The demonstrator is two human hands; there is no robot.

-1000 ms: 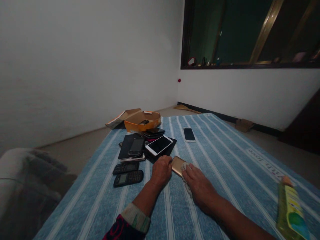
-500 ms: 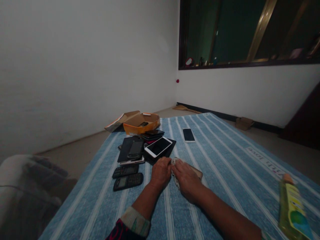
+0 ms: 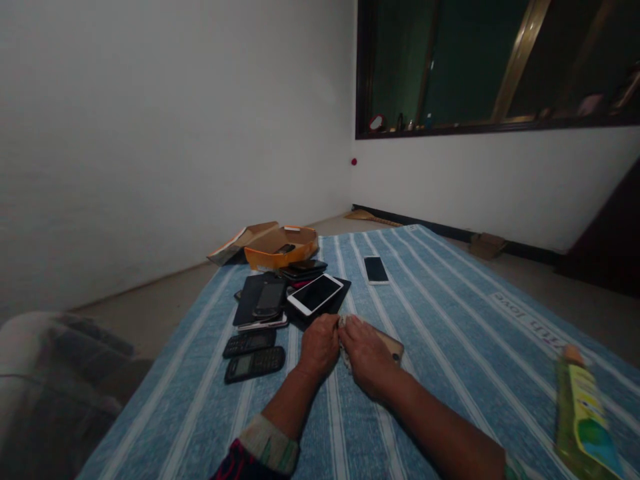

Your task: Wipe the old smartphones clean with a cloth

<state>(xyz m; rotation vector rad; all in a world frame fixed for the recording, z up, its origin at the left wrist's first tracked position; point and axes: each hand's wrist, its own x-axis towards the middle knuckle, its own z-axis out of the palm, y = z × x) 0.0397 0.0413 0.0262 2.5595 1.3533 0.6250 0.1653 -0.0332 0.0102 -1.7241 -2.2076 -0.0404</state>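
Note:
A gold-coloured phone [image 3: 391, 345] lies on the striped blue cloth, its right end sticking out past my right hand [image 3: 367, 353]. The fingers of that hand are bent over a crumpled light cloth [image 3: 345, 357], pressing it on the phone. Closed at the phone's left end is my left hand [image 3: 320, 345], touching the right fingertips; its fingers appear to grip the phone's edge, which is mostly hidden. Just beyond, a white phone [image 3: 315, 295] rests on a dark flat case. Two black keypad phones [image 3: 255, 364] [image 3: 250, 342] lie left of my left hand.
An open orange box [image 3: 283, 257] stands at the far left of the blue cloth [image 3: 450, 373], near stacked dark phones [image 3: 303, 269]. Another white phone [image 3: 375, 270] lies farther back. A bottle of yellow-green liquid [image 3: 585, 420] is at the right edge.
My right hand has moved slightly left with the light cloth, and its fingers are more bent. More of the gold phone shows. The view has shifted a little.

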